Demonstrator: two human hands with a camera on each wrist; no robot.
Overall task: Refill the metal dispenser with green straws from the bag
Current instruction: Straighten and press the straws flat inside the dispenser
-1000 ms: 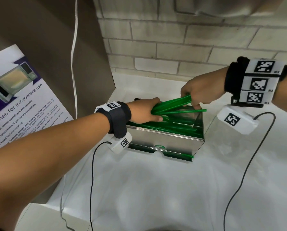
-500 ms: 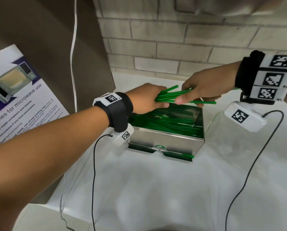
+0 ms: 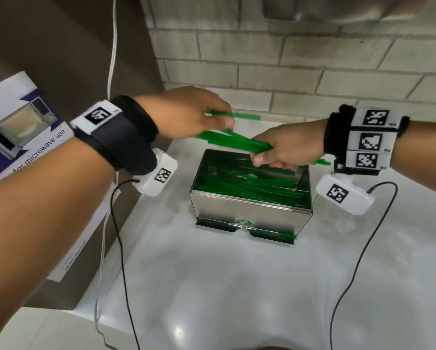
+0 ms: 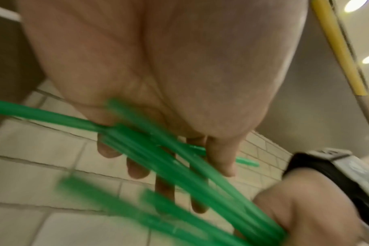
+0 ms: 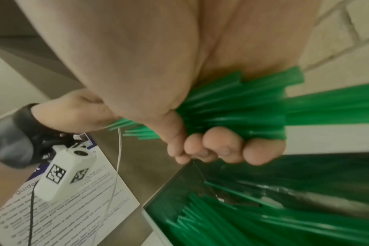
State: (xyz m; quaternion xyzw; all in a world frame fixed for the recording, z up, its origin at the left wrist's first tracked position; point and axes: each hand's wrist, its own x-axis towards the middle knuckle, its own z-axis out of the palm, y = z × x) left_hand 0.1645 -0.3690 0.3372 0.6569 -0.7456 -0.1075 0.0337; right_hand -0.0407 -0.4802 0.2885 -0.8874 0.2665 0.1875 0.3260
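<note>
Now I'm lining up a bunch of green straws [image 3: 234,144] just above the open metal dispenser [image 3: 247,210] on the worktop [image 3: 212,286] — my right hand [image 3: 287,151] is curling its fingers [image 5: 221,146] tight round one end, my left hand [image 3: 191,113] is pinching the other between thumb and near-straight fingers. Next, I reckon, they're needing lowering in lengthwise — level with those already inside

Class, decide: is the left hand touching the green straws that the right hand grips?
Touching. The left wrist view shows the green straws lying across the fingers of the left hand, under its thumb, running into the right hand.
</note>
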